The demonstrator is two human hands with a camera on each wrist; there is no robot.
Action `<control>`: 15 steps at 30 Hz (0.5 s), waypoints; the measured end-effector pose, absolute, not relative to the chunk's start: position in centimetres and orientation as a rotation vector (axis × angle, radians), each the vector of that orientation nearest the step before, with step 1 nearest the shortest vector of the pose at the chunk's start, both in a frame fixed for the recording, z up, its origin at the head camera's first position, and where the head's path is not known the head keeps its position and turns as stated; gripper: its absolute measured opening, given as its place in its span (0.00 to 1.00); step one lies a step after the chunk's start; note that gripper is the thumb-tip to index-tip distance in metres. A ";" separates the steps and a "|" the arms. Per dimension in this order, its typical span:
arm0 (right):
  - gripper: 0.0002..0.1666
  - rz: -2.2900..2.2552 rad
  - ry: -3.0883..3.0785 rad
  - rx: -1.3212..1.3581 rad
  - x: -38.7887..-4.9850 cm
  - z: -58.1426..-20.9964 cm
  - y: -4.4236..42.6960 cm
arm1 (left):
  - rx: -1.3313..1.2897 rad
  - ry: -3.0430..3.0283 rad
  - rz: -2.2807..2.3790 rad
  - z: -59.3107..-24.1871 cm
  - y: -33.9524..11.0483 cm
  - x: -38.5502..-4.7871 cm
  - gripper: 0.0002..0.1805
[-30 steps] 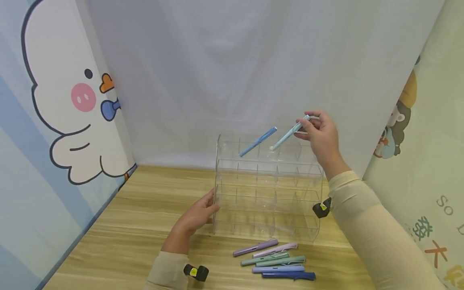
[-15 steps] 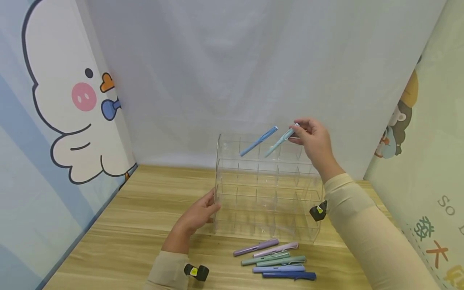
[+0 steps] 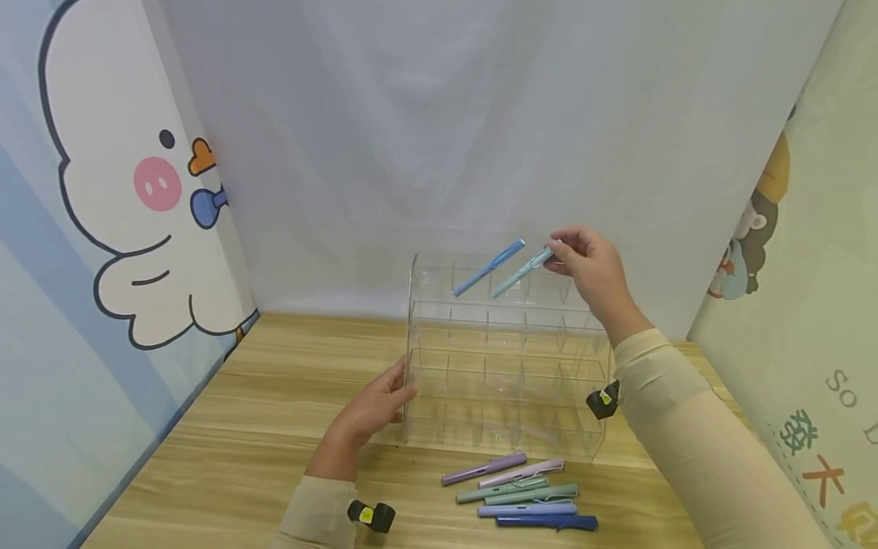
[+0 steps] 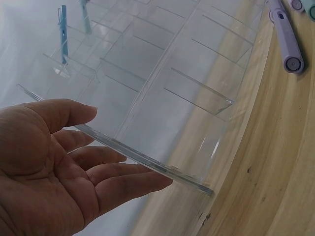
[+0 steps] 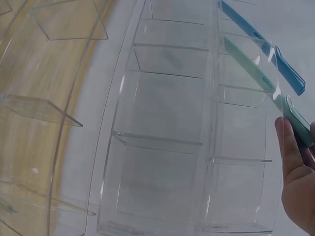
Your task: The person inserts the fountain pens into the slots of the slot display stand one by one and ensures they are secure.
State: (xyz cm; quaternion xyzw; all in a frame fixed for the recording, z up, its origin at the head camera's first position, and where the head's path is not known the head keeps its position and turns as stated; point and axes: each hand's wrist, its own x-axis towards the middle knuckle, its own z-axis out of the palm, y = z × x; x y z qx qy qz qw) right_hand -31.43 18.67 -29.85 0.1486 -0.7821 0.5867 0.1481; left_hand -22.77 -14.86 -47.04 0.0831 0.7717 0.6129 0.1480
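A clear acrylic rack (image 3: pixel 507 366) with tiers of compartments stands on the table. At its left side, my left hand (image 3: pixel 376 402) holds the side panel, thumb (image 4: pixel 81 112) by the front edge and fingers (image 4: pixel 133 184) along the outside. My right hand (image 3: pixel 588 263) pinches a pale mint pen (image 3: pixel 524 273) near its upper end. This pen slants over the top tier, its lower end at a compartment beside a blue pen (image 3: pixel 488 268). The blue pen leans in the top tier at a similar slant. Several capped pens lie before the rack, including a purple one (image 3: pixel 483 469).
A dark blue pen (image 3: pixel 545 522) is nearest in the row on the wooden table (image 3: pixel 274 427). Behind the rack hangs a white cloth (image 3: pixel 439 152). Printed panels flank both sides, with a cartoon duck (image 3: pixel 130 229) on the left.
My right hand has moved left and down, bringing the pale mint pen closer to the blue pen and lower at the top tier. My left hand has stayed on the rack's side.
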 end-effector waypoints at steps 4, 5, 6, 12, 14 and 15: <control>0.19 1.679 -2.265 0.414 -31.3 -29.8 18.7 | 0.237 2.221 1.763 -47.0 -14.9 -22.7 0.36; 0.19 1.677 -2.267 0.414 -31.3 -29.8 18.7 | 0.238 2.220 1.764 -47.0 -14.9 -22.7 0.36; 0.19 1.675 -2.270 0.413 -31.3 -29.8 18.7 | 0.238 2.222 1.763 -47.1 -14.9 -22.7 0.36; 0.19 1.668 -2.280 0.395 -31.2 -29.7 18.7 | 0.255 2.223 1.770 -47.1 -14.9 -22.7 0.36; 0.18 1.667 -2.285 0.391 -31.2 -29.7 18.7 | 0.258 2.223 1.769 -47.1 -14.9 -22.7 0.36; 0.18 1.664 -2.287 0.392 -31.2 -29.7 18.7 | 0.256 2.224 1.767 -47.1 -14.9 -22.7 0.36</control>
